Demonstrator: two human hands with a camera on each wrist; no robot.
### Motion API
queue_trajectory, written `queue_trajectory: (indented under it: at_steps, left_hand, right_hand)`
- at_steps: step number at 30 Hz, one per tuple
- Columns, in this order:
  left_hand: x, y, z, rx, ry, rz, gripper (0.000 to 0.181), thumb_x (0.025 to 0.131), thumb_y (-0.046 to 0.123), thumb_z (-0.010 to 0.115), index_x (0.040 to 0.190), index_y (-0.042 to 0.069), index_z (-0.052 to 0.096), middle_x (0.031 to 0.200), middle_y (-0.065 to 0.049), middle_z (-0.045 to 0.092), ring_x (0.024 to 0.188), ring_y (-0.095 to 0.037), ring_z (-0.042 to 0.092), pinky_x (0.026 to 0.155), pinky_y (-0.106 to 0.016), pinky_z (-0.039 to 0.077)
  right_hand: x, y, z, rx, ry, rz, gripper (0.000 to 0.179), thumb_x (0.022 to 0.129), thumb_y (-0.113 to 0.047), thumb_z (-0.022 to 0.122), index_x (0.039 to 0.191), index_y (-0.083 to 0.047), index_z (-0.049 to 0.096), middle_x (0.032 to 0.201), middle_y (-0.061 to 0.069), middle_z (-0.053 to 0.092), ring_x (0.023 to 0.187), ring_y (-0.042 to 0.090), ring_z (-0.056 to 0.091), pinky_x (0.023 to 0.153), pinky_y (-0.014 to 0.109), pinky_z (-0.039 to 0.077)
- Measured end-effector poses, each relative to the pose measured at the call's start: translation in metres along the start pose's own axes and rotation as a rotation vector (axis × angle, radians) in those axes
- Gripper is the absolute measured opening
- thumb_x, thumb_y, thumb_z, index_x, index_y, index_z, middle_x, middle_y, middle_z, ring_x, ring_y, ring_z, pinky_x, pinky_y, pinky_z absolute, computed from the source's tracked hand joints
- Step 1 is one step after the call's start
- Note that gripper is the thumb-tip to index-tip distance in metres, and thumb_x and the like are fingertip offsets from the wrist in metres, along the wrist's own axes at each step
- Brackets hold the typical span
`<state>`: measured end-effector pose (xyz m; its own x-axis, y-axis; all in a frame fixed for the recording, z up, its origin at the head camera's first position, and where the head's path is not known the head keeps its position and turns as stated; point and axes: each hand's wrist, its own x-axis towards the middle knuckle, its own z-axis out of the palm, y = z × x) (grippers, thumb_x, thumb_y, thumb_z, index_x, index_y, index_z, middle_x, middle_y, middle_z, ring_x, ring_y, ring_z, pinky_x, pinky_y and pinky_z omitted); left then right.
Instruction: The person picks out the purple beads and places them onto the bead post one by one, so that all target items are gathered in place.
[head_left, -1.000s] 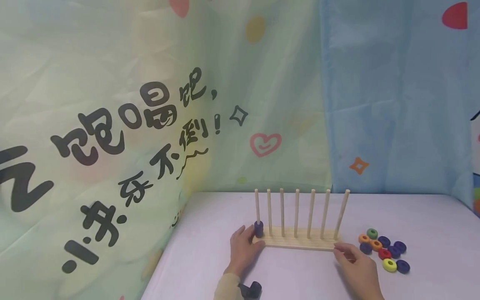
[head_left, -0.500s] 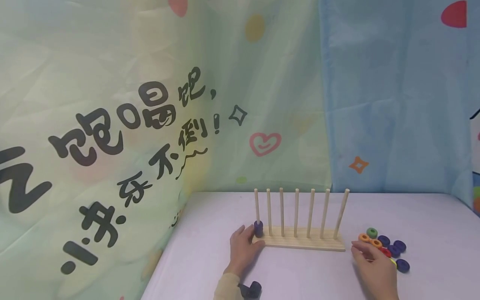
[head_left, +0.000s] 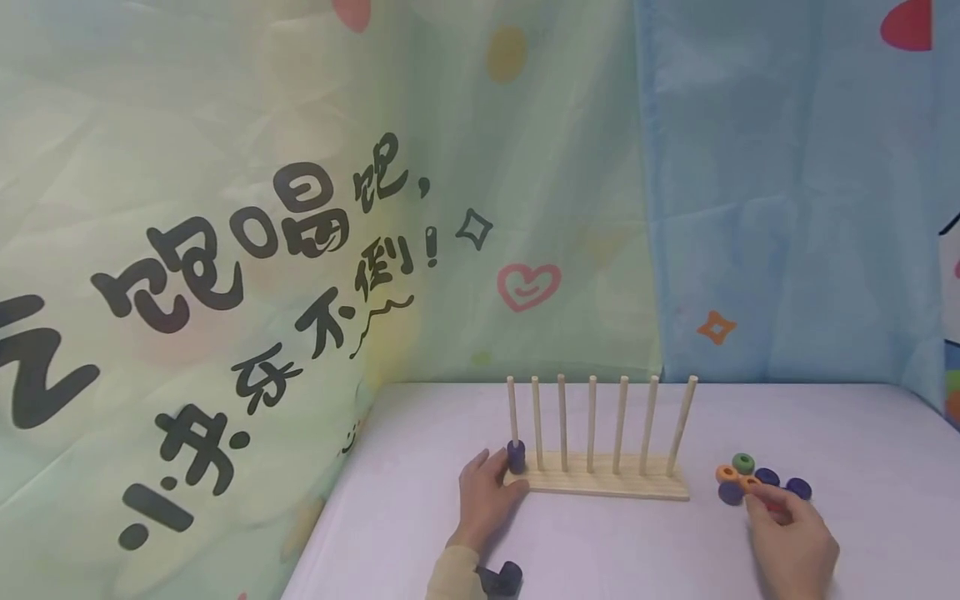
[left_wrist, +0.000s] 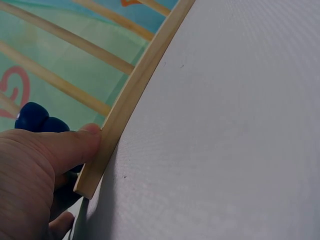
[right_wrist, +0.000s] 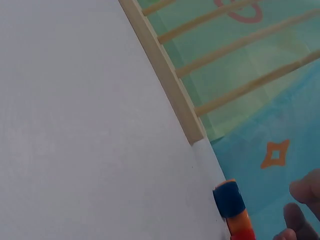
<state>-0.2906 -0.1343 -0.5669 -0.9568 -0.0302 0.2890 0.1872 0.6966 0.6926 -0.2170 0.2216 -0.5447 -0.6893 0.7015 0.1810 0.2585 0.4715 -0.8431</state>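
Note:
A wooden rack with a row of upright pegs stands on the table. Dark blue beads are stacked on its leftmost peg. At that end my left hand grips the base, thumb against the front edge and the other fingers partly hidden behind. My right hand is over the loose beads to the right, thumb and fingers apart with nothing seen between them. Around it lie a green bead, orange beads and dark blue beads. A red bead is partly hidden from above; the yellow one is covered.
A pale cloth covers the table. Printed curtains hang behind it and along the left side. A black strap piece shows at my left wrist.
My right hand has left the rack's right end and moved right, over the loose beads, covering some of them. The left hand has stayed at the rack's left end.

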Motion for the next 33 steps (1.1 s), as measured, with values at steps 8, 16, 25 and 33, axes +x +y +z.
queue_trajectory:
  at_steps: [8,16,25,33]
  left_hand:
    - [0.000,0.001,-0.001,0.000,-0.005,-0.011,0.049,0.076,0.026,0.077,0.124,0.020,0.067,0.124,-0.003,0.068,0.132,-0.038,0.045,0.111,-0.060,0.028]
    - [0.001,0.001,0.000,0.010,-0.009,0.005,0.050,0.076,0.027,0.077,0.125,0.021,0.067,0.126,-0.002,0.067,0.132,-0.037,0.045,0.111,-0.060,0.028]
    - [0.002,0.003,0.001,0.011,-0.008,0.015,0.051,0.077,0.027,0.076,0.126,0.019,0.066,0.124,-0.002,0.068,0.131,-0.037,0.046,0.111,-0.060,0.028]
    - [0.000,0.003,-0.001,0.008,-0.020,0.006,0.050,0.077,0.027,0.076,0.126,0.021,0.066,0.125,-0.001,0.067,0.132,-0.038,0.045,0.111,-0.061,0.027]
  right_hand:
    - [0.011,0.007,-0.009,-0.017,-0.064,0.110,0.034,0.090,-0.018,0.065,0.120,-0.002,0.064,0.110,0.018,0.058,0.081,0.022,0.048,0.069,0.031,0.032]
    - [0.022,0.020,-0.016,-0.038,-0.116,0.266,0.047,0.091,-0.012,0.056,0.137,-0.001,0.052,0.130,0.027,0.045,0.108,0.043,0.043,0.088,0.055,0.035]
    - [0.025,0.025,-0.023,-0.071,-0.115,0.279,0.049,0.091,-0.007,0.050,0.140,-0.002,0.048,0.139,0.025,0.044,0.121,0.046,0.038,0.097,0.059,0.032]
    - [0.025,0.027,-0.018,-0.077,-0.138,0.319,0.051,0.095,-0.003,0.048,0.145,-0.005,0.043,0.143,0.022,0.043,0.094,0.036,0.045,0.072,0.043,0.037]
